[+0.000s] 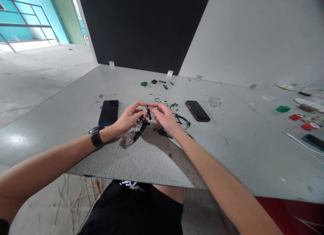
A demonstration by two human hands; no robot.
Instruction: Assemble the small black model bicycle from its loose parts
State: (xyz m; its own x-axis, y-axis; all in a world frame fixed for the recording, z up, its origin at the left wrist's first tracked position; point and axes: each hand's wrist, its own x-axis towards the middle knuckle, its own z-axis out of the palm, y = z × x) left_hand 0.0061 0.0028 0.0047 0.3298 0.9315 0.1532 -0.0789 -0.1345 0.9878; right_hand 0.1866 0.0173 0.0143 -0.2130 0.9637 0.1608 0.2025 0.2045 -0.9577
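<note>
A small black model bicycle (141,128) with a silver rear rack stands on the grey table, its front part up between both hands. My left hand (131,116) has its fingers closed on the bicycle's front end from the left. From the right, my right hand (164,116) pinches at the same front part, near the handlebar, and the fingertips of both hands almost meet there. What exactly the right fingers grip is too small to tell. Green bicycle parts (182,120) lie beside and partly under my right hand and forearm.
One dark phone (108,112) lies left of the hands, another phone (197,111) to the right. Small green and black pieces (154,82) are scattered toward the black panel (144,29). At the far right lie a green piece (283,109), red-and-white packets (311,125) and other items.
</note>
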